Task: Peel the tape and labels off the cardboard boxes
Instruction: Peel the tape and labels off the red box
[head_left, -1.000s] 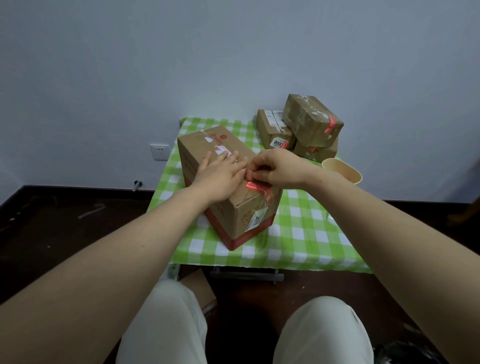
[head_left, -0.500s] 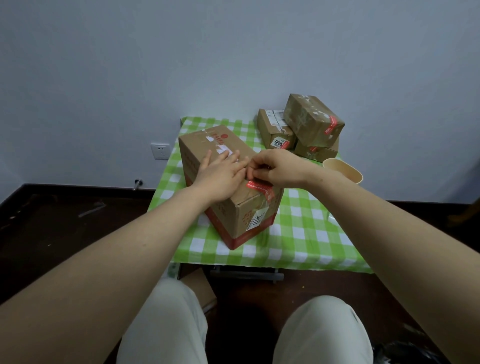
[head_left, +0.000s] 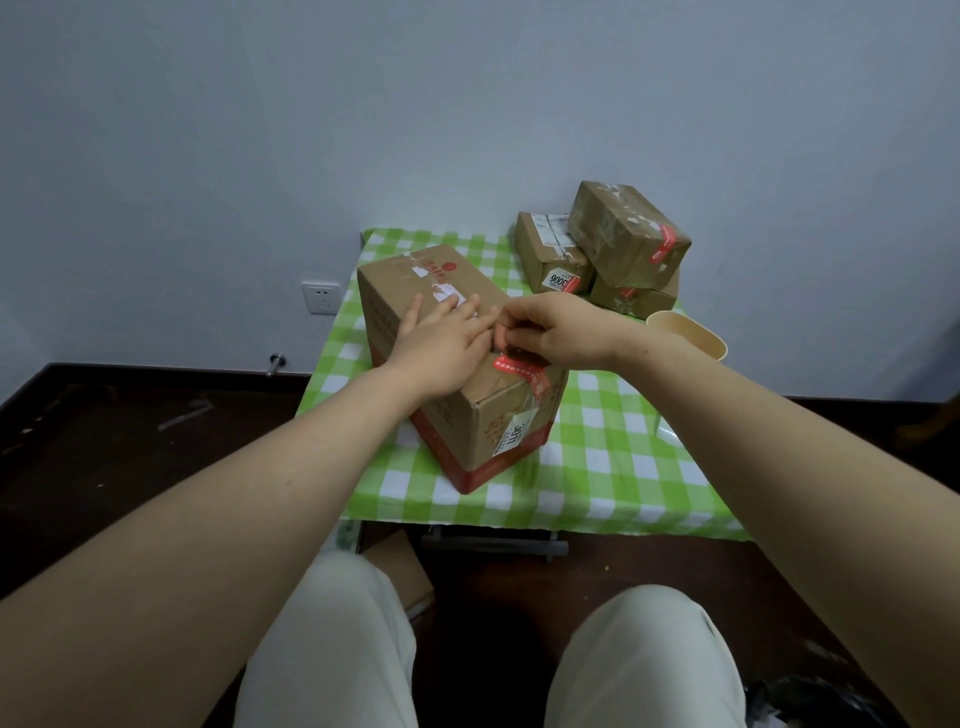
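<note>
Two hands on box (head_left: 470, 415) | left hand (head_left: 441, 345) flat (fingers spread) | right hand (head_left: 556, 332) pinching red tape (head_left: 522, 368)

Readable only in part: "9006" on a white label (head_left: 560, 281) of a small box (head_left: 551, 254) — upside down; other print blurred.

Plain home room, checkered tablecloth (head_left: 597, 467), wall socket (head_left: 321, 298)

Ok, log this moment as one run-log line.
left hand: flat on big box | right hand: pinching red tape | white label: still on
</note>
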